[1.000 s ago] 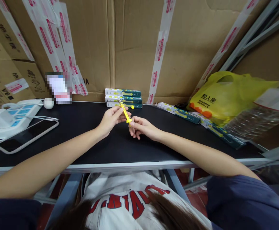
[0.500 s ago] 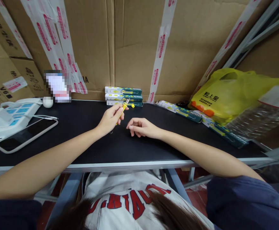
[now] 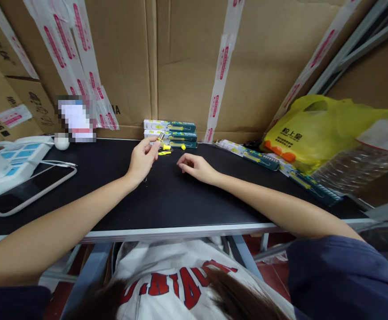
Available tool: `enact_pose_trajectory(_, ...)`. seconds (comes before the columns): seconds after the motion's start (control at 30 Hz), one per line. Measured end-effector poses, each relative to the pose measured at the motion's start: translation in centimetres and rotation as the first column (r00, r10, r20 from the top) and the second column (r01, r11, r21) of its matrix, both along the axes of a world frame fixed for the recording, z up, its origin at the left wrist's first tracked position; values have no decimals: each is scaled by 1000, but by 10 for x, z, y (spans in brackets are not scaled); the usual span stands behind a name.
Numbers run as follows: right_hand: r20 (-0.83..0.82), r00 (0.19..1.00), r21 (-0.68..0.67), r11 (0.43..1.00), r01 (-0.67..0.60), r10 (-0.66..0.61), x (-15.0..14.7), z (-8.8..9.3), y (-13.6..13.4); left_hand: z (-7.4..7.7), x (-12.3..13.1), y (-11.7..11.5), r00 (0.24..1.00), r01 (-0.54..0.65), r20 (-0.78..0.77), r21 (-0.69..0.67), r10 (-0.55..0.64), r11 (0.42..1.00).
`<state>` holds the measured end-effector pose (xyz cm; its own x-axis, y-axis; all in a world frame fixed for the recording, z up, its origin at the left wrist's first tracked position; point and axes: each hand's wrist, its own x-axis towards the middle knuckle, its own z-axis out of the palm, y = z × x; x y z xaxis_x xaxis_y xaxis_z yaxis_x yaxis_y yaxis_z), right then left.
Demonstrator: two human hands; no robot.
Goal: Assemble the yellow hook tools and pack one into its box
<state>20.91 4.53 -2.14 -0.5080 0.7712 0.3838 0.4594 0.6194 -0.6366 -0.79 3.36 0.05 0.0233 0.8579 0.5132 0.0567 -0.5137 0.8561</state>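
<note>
Head view is showing the left hand [image 3: 143, 158] pinching a small yellow tool [image 3: 165, 147] between thumb and fingertips, just in front of the stacked boxes [image 3: 170, 132]. Whether the tool's lower end is touching the mat [image 3: 167, 200] is too small to tell. The right hand [image 3: 196, 167] is resting on the mat near it, fingers loosely curled and holding nothing.

The grip is looking light and far out on the fingertips, so the tool is probably risking a slip. It could be dropping and rolling toward the boxes or against the yellow cap [image 3: 183, 146] lying beside them. With the right hand giving no support, any twist is falling on that one pinch. The tool's metal tip is pointing up close to the fingers, so a slip could also be pricking skin. A left forearm sweeping sideways could be nudging the phone [image 3: 27, 191].
</note>
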Motion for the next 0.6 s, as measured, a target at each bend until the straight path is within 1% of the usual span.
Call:
enact_pose_trajectory(0.07,136,987,156,986,63,-84,-4,5,20,0,0,-1,1000,2,-4,9,-2,1000)
enact_pose_trajectory(0.13,243,953,280,953,111,-183,-10,13,41,0,1,-2,1000,6,-15,14,-5,1000)
enact_pose_trajectory(0.23,353,892,388,912,134,-281,-24,27,71,0,2,-2,1000,14,-26,13,-13,1000)
enact_pose_trajectory(0.27,392,868,406,904,134,-305,-30,31,78,0,2,-2,999,17,-29,12,-16,1000)
enact_pose_trajectory(0.33,497,795,439,891,114,-347,-42,34,89,-1,2,-3,999,21,-38,13,-20,1000)
enact_pose_trajectory(0.4,590,716,463,883,79,-374,-52,33,96,-2,2,-3,998,28,-49,13,-27,1000)
enact_pose_trajectory(0.43,618,689,470,880,63,-379,-57,32,98,-3,2,-3,998,34,-57,13,-33,999)
enact_pose_trajectory(0.5,635,673,472,880,50,-379,-64,29,101,-4,2,-4,996,46,-73,17,-45,999)
enact_pose_trajectory(0.6,629,680,467,882,57,-377,-69,28,103,-4,3,-5,994,58,-90,21,-56,998)
